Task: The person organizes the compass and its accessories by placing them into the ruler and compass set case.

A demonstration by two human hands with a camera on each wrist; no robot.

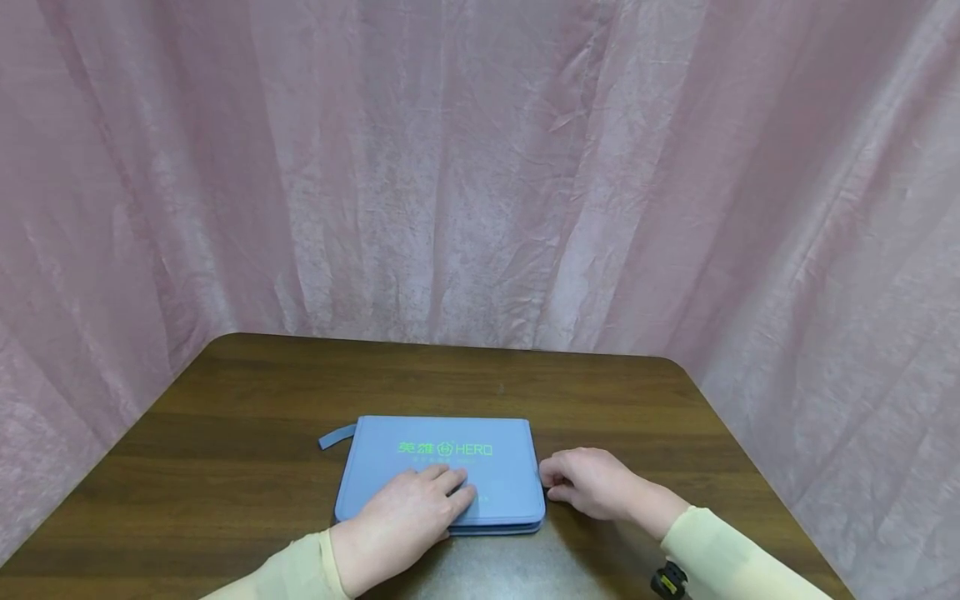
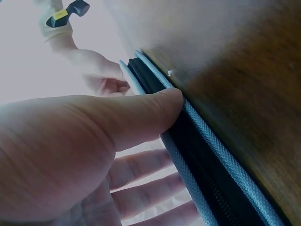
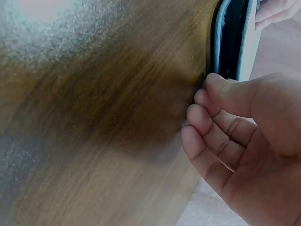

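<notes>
A flat light-blue zip case (image 1: 442, 433) with green HERO lettering lies on the table. My left hand (image 1: 408, 512) rests over its front left part, with straight fingers on the cover. In the left wrist view, the thumb (image 2: 160, 110) presses against the dark zipped side (image 2: 193, 155) between two blue piped edges. At the case's right edge is my right hand (image 1: 596, 483). The right wrist view has its thumb and curled index finger (image 3: 204, 99) pinching at the zipper by the case's corner; whatever lies between those fingertips is hidden. The other right fingers are curled beside the case.
A blue fabric strap (image 1: 337, 436) sticks out from the case's far left corner. The brown wooden table (image 1: 247, 400) extends around the case, with rounded far corners. A pink curtain (image 1: 450, 183) hangs behind it. A black device (image 1: 669, 580) is on the right wrist.
</notes>
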